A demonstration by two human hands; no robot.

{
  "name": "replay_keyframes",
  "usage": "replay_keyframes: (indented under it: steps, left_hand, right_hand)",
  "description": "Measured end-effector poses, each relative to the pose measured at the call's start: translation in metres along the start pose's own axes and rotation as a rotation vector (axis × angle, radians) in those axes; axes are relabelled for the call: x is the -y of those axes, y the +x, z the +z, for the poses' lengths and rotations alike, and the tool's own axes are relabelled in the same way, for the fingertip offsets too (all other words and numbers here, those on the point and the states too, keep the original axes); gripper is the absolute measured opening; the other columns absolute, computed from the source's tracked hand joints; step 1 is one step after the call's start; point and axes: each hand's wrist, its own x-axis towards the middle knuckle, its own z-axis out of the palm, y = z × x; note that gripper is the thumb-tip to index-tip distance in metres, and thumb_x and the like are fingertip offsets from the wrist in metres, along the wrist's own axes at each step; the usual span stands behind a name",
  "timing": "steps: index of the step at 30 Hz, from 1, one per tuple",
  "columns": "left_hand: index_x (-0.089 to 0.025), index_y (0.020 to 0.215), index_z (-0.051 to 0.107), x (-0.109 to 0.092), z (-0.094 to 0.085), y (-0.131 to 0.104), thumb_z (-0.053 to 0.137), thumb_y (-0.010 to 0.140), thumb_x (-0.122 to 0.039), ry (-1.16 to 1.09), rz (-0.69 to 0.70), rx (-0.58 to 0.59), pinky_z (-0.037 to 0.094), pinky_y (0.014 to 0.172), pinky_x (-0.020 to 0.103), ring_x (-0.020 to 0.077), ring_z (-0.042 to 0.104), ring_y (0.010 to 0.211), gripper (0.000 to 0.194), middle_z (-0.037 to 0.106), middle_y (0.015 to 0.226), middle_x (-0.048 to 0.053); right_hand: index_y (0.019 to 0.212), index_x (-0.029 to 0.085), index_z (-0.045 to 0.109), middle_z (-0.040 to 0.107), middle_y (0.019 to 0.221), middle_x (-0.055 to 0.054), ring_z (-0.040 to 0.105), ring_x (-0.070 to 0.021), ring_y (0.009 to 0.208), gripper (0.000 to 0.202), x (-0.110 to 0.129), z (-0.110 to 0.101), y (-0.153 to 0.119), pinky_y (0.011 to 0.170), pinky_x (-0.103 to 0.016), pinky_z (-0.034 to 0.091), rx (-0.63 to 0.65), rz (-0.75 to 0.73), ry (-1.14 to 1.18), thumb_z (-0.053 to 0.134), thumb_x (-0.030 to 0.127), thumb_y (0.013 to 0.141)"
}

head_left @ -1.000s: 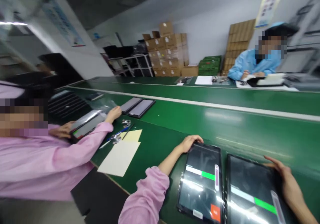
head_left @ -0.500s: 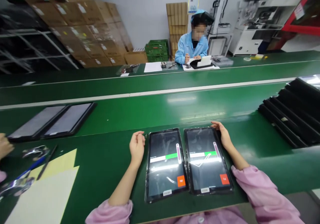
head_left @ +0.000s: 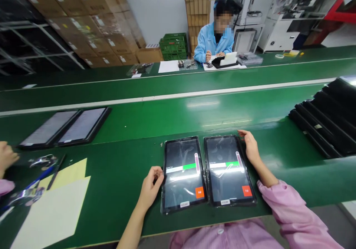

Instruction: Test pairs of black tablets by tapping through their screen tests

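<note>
Two black tablets in clear film lie flat side by side in front of me. The left tablet and the right tablet both light up with a white and green bar, a volume slider and an orange "Fail" box. My left hand rests at the left tablet's left edge, its fingers loosely bent and slightly apart, fingertips at the rim. Beside the upper right edge of the right tablet is my right hand, fingers loosely extended and its thumb mostly hidden. Neither hand grasps a tablet.
Two more tablets lie at the left. A stack of black devices stands at the right. Paper sheets and a pen lie near another person's hand. Across the bench sits a person in blue.
My left hand has moved down and in to the left tablet's edge, from beside its upper corner. My right hand stays by the right tablet. The view has tilted slightly downward.
</note>
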Motion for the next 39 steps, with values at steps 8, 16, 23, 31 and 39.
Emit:
replay_keyframes:
  steps: [8,16,23,31,39]
  left_hand:
    - [-0.022,0.101,0.053,0.011,-0.005,-0.059,0.054,0.088,-0.052,0.033,-0.006,0.047,0.051,0.072,0.033,0.021,0.06,0.075,0.033,0.059,0.079,0.002]
    - [-0.024,0.104,0.053,0.005,-0.004,-0.063,0.055,0.084,-0.054,0.08,-0.019,0.042,0.052,0.073,0.036,0.0226,0.061,0.074,0.036,0.06,0.079,0.002]
    - [-0.023,0.109,0.049,0.009,-0.003,-0.064,0.059,0.082,-0.049,0.127,0.035,0.028,0.053,0.074,0.036,0.0221,0.062,0.075,0.038,0.06,0.081,0.002]
    - [-0.023,0.117,0.046,0.017,0.002,-0.068,0.057,0.083,-0.053,0.143,-0.015,0.047,0.052,0.082,0.042,0.024,0.061,0.082,0.047,0.057,0.087,0.002]
    - [-0.028,0.153,0.023,0.015,-0.022,0.0,0.053,0.087,-0.055,0.196,0.003,0.26,0.045,0.102,0.051,0.0283,0.056,0.112,0.077,0.05,0.116,0.009]
  right_hand:
    - [0.12,0.023,0.065,0.064,0.117,-0.013,0.06,-0.0273,0.105,0.042,0.08,-0.026,-0.086,0.087,-0.042,0.05,0.485,-0.5,-0.372,0.033,0.045,0.106]
    - [0.113,0.024,0.068,0.061,0.127,-0.015,0.052,-0.0319,0.118,0.037,0.092,-0.017,-0.117,0.097,-0.051,0.039,0.543,-0.715,-0.573,0.037,0.04,0.103]
    - [0.112,0.025,0.069,0.062,0.126,-0.015,0.051,-0.0306,0.12,0.034,0.093,-0.008,-0.124,0.102,-0.054,0.035,0.549,-0.771,-0.539,0.043,0.044,0.102]
    - [0.135,0.032,0.06,0.057,0.135,-0.012,0.052,-0.0315,0.121,0.037,0.071,-0.03,-0.104,0.106,-0.056,0.035,0.445,-0.593,-0.479,0.048,0.043,0.101]
    - [0.101,0.021,0.071,0.068,0.098,-0.01,0.065,-0.0255,0.083,0.043,-0.01,-0.013,-0.033,0.077,-0.042,0.055,0.069,0.177,-0.066,0.056,0.058,0.085]
